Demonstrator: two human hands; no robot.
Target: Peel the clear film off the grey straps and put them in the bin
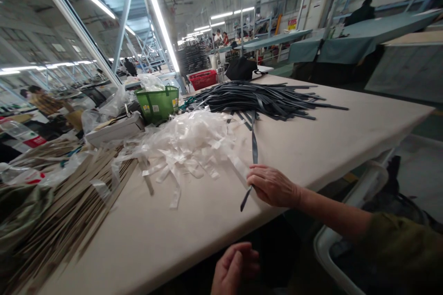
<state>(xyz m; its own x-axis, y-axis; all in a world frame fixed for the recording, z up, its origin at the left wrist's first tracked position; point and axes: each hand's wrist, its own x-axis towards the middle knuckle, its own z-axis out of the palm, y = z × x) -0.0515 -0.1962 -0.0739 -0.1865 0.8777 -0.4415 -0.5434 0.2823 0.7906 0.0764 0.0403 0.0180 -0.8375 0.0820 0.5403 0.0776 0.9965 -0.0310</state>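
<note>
Near the table's front edge, my right hand is closed around a dark grey fabric strip. One end of the strip pokes out below my fingers, and the rest runs back toward a heap of similar dark strips. My left hand is lower down, just off the table edge, with its fingers curled in. Whatever it may hold is hidden. Left of my right hand lies a loose pile of translucent white film strips.
Long tan strips cover the table's left side. Behind the film stand a green bag, a grey-white box and a red basket. A white-framed bin is below the table at right. Other people are far off.
</note>
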